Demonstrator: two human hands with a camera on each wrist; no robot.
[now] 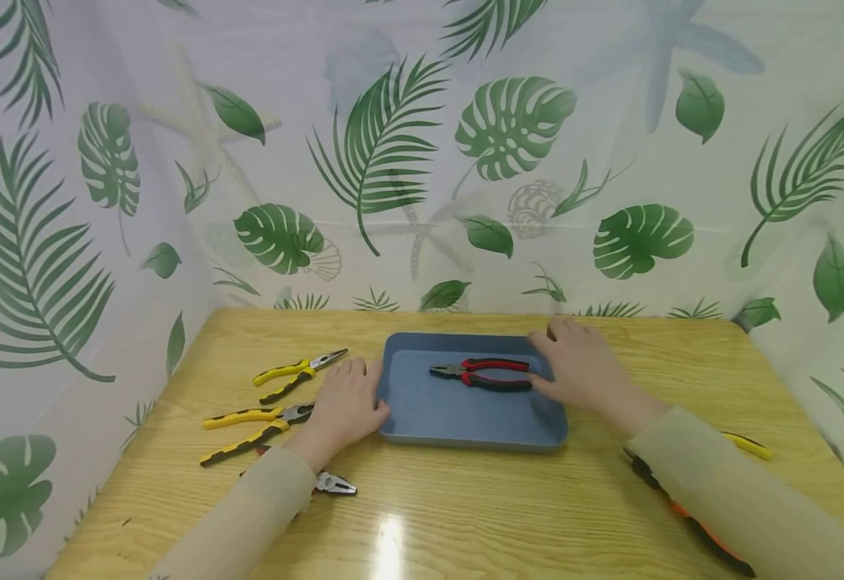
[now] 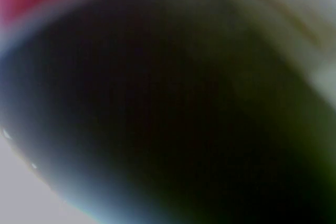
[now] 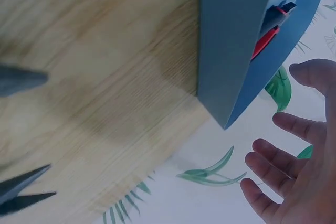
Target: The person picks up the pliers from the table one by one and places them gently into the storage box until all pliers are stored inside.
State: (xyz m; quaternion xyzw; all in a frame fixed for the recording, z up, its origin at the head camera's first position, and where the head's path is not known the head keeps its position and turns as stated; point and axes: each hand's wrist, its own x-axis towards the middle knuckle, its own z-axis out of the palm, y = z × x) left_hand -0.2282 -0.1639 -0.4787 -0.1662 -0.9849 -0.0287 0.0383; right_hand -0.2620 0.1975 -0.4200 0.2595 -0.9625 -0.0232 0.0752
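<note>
A blue tray (image 1: 458, 431) lies on the table with red-and-black pliers (image 1: 498, 385) inside, their tips pointing left. Beside the tray's left wall is my left hand (image 1: 345, 407), fingers relaxed and thumb near the rim. My right hand (image 1: 577, 366) is at the tray's right end, its thumb close to the pliers' handles in the head view. In the right wrist view, the fingers (image 3: 294, 121) of that hand are spread with nothing between them, near the tray wall (image 3: 226, 51). The left wrist view is dark and blurred.
Left of the tray lie yellow-and-black long-nose pliers (image 1: 284, 371) and larger yellow-and-black pliers (image 1: 248, 415). Another pair of pliers (image 1: 337, 484) is partly hidden under the left sleeve. Orange-and-black (image 1: 715, 541) and yellow (image 1: 750, 445) handles show around the right sleeve. A leaf-print cloth (image 1: 407, 201) stands behind.
</note>
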